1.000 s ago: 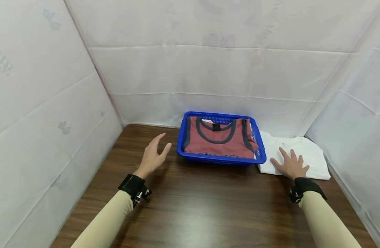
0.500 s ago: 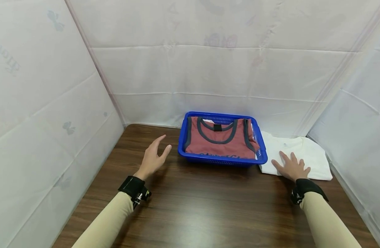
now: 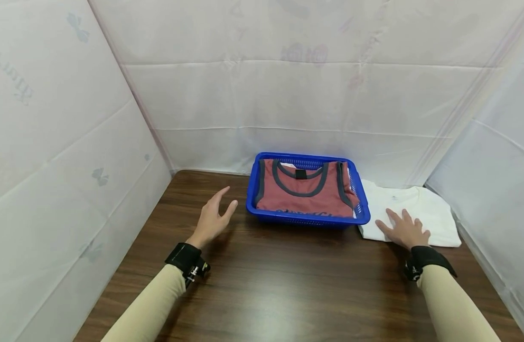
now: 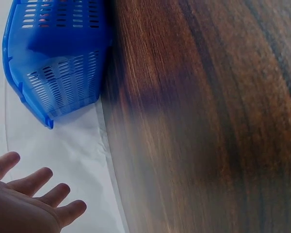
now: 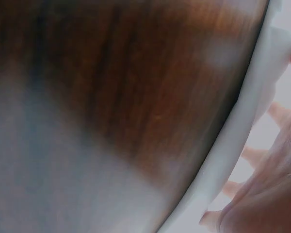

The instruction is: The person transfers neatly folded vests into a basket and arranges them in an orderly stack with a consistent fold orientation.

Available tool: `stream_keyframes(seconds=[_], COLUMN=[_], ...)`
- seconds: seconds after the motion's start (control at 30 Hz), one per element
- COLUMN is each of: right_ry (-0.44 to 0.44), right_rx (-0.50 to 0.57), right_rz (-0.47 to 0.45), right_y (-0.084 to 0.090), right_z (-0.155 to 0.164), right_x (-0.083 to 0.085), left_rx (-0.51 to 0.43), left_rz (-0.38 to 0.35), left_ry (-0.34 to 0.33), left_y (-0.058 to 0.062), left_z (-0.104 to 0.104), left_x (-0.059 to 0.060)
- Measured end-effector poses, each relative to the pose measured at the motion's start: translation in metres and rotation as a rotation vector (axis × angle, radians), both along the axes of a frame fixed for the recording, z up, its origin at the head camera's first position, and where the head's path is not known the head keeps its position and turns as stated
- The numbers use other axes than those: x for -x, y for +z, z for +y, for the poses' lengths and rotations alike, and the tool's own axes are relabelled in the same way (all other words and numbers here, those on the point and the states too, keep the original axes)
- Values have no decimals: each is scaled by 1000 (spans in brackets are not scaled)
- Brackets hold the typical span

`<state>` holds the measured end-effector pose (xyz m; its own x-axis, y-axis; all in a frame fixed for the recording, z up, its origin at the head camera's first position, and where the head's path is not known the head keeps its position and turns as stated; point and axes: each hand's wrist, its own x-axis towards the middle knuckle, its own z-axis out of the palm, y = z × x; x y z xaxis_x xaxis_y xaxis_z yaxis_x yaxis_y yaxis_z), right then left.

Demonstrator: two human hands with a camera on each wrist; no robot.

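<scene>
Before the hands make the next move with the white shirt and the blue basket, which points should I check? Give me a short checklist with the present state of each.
1. Right hand lies flat on the white shirt, fingers spread: ok.
2. White shirt is gripped: not ok, the fingers only rest on it.
3. Left hand holds nothing and hovers open beside the blue basket: ok.
4. Basket has free room: not ok, the folded red tank top fills most of it.
5. White shirt is neatly folded: cannot tell, its far side is partly hidden by the basket.
6. Table before the basket is bare wood: ok.
</scene>
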<state>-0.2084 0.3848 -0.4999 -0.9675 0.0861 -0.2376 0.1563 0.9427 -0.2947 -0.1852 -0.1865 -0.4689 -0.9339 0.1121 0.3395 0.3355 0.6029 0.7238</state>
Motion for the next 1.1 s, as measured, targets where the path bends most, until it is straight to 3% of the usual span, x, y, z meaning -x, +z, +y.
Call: stream_keyframes(seconds=[0.33,0.73,1.1], right_ry=[13,42,51], right_rx=[-38,-83,-126], right_rz=[7,34,7], right_y=[-1,-3,0], right_z=[-2,-7,-8], right_x=[-15,-49,-71], left_rx=[-6,3,0], left_rz=[-18,-17,-2], left_ry=[-11,-6,-11], left_y=[-4,-8,-4], left_z=[1,0,-2], left_x=[-1,-1,-1])
